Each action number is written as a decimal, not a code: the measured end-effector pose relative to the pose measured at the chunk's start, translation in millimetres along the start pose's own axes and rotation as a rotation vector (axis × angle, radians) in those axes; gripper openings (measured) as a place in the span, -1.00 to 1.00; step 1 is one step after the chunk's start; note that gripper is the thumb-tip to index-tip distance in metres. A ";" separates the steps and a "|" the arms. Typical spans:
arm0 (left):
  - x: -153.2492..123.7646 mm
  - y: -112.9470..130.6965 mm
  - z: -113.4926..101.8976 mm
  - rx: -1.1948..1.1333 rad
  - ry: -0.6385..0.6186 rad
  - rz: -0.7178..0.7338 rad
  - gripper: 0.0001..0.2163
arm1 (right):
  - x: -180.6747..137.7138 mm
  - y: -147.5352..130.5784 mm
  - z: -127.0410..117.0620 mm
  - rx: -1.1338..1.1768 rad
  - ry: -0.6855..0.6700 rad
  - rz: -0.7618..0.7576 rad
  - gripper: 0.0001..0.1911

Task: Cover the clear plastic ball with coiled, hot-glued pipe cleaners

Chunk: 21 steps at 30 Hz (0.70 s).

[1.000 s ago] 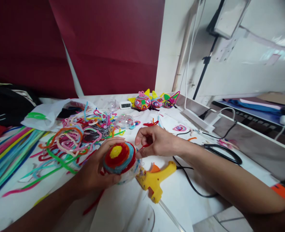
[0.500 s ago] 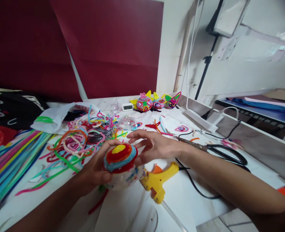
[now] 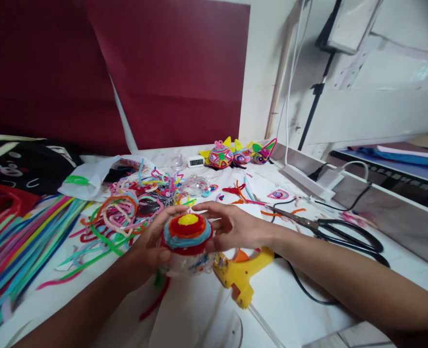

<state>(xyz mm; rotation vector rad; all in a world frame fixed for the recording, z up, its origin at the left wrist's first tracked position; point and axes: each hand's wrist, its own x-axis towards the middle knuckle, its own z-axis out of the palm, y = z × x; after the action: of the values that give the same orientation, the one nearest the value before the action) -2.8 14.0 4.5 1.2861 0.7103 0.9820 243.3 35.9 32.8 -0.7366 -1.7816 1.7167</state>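
Note:
A clear plastic ball (image 3: 190,265) is held a little above the white work surface. Coiled fuzzy pipe cleaners (image 3: 188,233) cover its top in rings of yellow, red, orange and light blue. From the left, my left hand (image 3: 152,244) grips it, thumb at the front and fingers behind. My right hand (image 3: 231,224) curves round its right side, with the thumb on the red outer ring and the fingers reaching over the back. Just right of the ball lies a yellow hot glue gun (image 3: 244,273), a clear glue stick poking out of its rear.
Scissors (image 3: 311,223) with black handles lie beyond my right forearm. Tangled pipe cleaners (image 3: 126,208) and straight ones (image 3: 28,237) spread out at the left. Decorated balls (image 3: 221,155) and a small digital clock (image 3: 195,161) stand at the back. A power strip (image 3: 308,181) runs along the right edge.
My right hand has closed in on the ball, its fingers now against the side and back. The ball sits more level, and the whole view has shifted slightly.

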 end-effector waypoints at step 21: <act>0.0 6.9 14.7 0.296 0.215 0.099 -0.24 | 0.1 8.5 13.6 -0.314 0.381 -0.052 -0.15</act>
<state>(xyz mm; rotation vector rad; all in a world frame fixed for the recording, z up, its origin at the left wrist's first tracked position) 8.8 7.4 13.9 1.4968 0.9934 1.1373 233.6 26.7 24.0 -1.0593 -1.7912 1.1764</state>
